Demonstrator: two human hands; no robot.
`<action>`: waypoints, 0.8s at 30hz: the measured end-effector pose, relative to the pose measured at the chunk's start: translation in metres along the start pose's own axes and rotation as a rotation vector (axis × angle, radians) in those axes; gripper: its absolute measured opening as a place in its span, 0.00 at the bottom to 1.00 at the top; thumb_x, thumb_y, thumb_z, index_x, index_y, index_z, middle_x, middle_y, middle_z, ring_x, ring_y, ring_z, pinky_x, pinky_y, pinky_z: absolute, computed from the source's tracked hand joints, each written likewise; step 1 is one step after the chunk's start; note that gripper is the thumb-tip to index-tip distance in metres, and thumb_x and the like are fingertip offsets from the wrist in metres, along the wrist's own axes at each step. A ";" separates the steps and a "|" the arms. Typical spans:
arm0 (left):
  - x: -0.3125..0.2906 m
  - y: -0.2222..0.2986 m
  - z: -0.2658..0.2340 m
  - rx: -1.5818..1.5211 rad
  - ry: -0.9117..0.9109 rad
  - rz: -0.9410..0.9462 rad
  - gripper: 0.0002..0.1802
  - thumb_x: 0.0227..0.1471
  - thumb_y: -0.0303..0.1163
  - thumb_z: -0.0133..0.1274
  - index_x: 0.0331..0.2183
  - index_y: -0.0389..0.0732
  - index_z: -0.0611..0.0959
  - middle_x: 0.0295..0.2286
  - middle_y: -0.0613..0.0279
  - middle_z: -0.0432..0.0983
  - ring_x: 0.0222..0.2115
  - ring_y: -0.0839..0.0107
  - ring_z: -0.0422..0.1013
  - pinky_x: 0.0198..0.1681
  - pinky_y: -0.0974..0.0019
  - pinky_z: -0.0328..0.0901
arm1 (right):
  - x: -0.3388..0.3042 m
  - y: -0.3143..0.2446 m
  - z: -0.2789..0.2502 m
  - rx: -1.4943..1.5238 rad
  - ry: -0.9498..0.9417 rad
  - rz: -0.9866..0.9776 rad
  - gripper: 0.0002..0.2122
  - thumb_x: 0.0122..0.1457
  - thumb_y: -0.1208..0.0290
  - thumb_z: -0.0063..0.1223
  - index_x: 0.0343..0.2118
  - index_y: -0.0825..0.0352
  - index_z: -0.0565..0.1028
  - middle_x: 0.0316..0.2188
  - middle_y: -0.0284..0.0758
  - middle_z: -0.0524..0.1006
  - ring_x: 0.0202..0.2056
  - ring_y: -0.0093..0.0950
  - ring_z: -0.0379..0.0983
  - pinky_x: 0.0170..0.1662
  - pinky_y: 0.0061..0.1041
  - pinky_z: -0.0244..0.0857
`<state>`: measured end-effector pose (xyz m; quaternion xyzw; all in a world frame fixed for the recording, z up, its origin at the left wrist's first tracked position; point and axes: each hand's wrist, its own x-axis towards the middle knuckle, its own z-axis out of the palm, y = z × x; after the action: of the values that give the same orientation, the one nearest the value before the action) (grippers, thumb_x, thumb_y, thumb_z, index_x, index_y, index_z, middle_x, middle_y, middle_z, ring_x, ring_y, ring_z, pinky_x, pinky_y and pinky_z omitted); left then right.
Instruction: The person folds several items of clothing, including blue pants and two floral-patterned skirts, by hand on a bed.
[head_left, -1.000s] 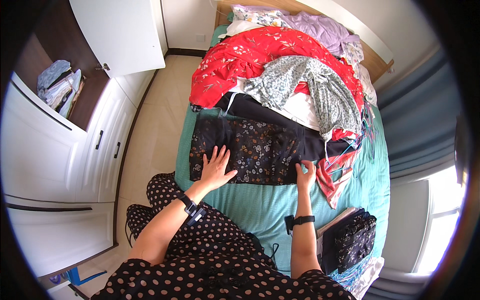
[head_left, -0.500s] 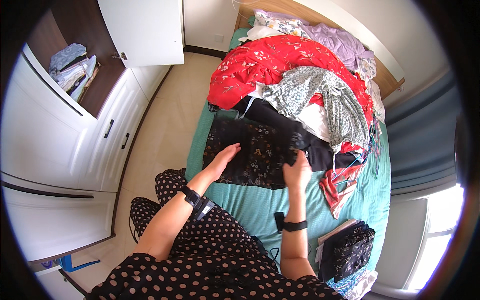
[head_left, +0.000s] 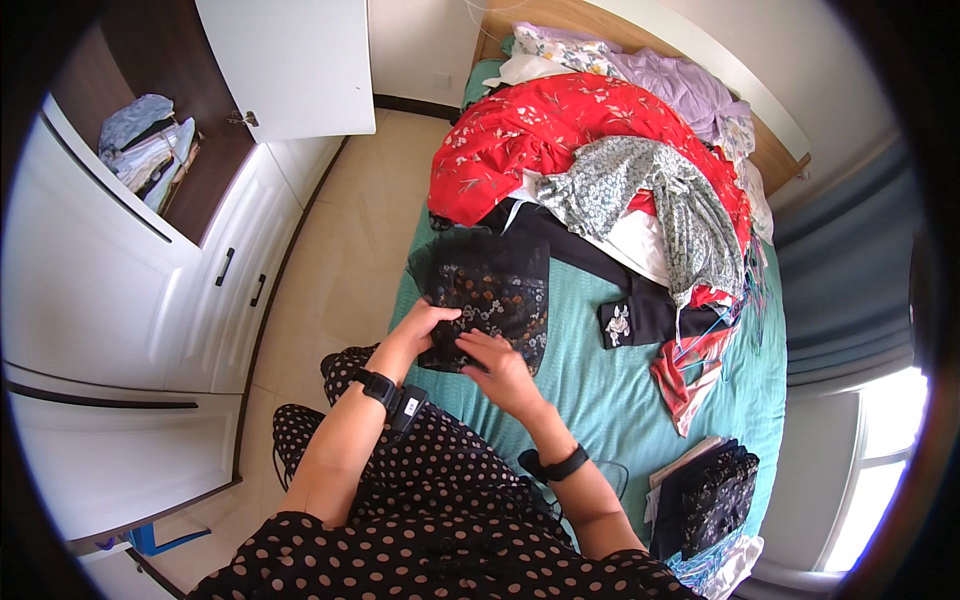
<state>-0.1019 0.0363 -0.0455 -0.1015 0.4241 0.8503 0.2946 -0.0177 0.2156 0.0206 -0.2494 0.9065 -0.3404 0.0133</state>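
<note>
A black sheer garment with small brown, white and grey flowers lies folded into a compact rectangle on the bed's near left part. At its left edge is my left hand, thumb on top and the other fingers mostly hidden under the fabric, closed on that edge. My right hand rests on the lower part of the same garment, its fingers apart and laid flat on the cloth. Both wrists wear black bands.
Beyond lie a red floral cloth, a grey-green floral top and black clothing on the teal sheet. Folded clothes are stacked at the near right. An open wardrobe stands left.
My right hand has moved left, bringing the garment's right part over, so the garment is now narrower. The embroidered black cloth and bare sheet to its right have come into view.
</note>
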 end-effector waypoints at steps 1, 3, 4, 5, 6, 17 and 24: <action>0.001 0.001 0.004 0.000 -0.005 -0.007 0.24 0.45 0.21 0.56 0.47 0.35 0.73 0.43 0.54 0.74 0.40 0.61 0.72 0.46 0.57 0.67 | -0.001 0.006 -0.005 0.135 0.073 -0.015 0.20 0.48 0.77 0.57 0.47 0.67 0.73 0.49 0.41 0.72 0.53 0.39 0.66 0.58 0.41 0.55; -0.002 0.004 0.003 0.050 0.292 0.149 0.26 0.43 0.21 0.57 0.47 0.34 0.71 0.40 0.55 0.75 0.38 0.61 0.73 0.44 0.57 0.68 | 0.004 0.003 -0.017 0.099 0.275 0.026 0.17 0.47 0.81 0.55 0.43 0.67 0.75 0.45 0.40 0.75 0.51 0.39 0.68 0.55 0.34 0.60; 0.013 -0.011 -0.018 0.206 0.339 0.356 0.27 0.44 0.23 0.57 0.48 0.32 0.68 0.42 0.53 0.73 0.42 0.60 0.70 0.48 0.57 0.65 | 0.009 0.006 -0.020 0.018 0.322 0.035 0.17 0.48 0.80 0.55 0.44 0.66 0.75 0.47 0.40 0.73 0.53 0.39 0.66 0.56 0.35 0.58; 0.013 -0.016 -0.014 0.208 0.330 0.350 0.27 0.44 0.23 0.57 0.48 0.32 0.68 0.42 0.53 0.73 0.42 0.60 0.70 0.48 0.57 0.65 | 0.010 0.011 -0.024 -0.071 0.378 0.059 0.18 0.49 0.79 0.55 0.45 0.66 0.74 0.49 0.40 0.72 0.55 0.39 0.63 0.58 0.36 0.56; 0.013 -0.024 -0.009 0.488 0.540 0.585 0.28 0.46 0.26 0.56 0.49 0.32 0.68 0.45 0.49 0.70 0.46 0.56 0.67 0.51 0.58 0.61 | 0.010 0.023 -0.020 -0.238 0.275 0.123 0.23 0.53 0.70 0.54 0.54 0.60 0.68 0.58 0.39 0.62 0.61 0.39 0.53 0.61 0.46 0.48; 0.004 -0.070 -0.029 1.098 0.612 0.577 0.49 0.47 0.47 0.57 0.60 0.34 0.52 0.58 0.39 0.49 0.58 0.47 0.51 0.56 0.45 0.53 | 0.012 0.060 0.026 -0.513 0.013 0.274 0.27 0.59 0.56 0.46 0.61 0.50 0.58 0.65 0.35 0.48 0.66 0.38 0.38 0.61 0.59 0.35; 0.006 -0.040 -0.012 0.458 0.578 0.326 0.57 0.38 0.42 0.68 0.58 0.26 0.50 0.52 0.40 0.60 0.51 0.59 0.62 0.53 0.62 0.59 | 0.007 0.111 -0.012 0.332 0.619 0.637 0.19 0.55 0.69 0.54 0.50 0.68 0.69 0.45 0.42 0.73 0.48 0.34 0.70 0.49 0.28 0.63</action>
<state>-0.0846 0.0479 -0.0820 -0.1997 0.6784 0.7059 0.0393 -0.0751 0.2915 -0.0385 0.1595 0.8325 -0.5182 -0.1140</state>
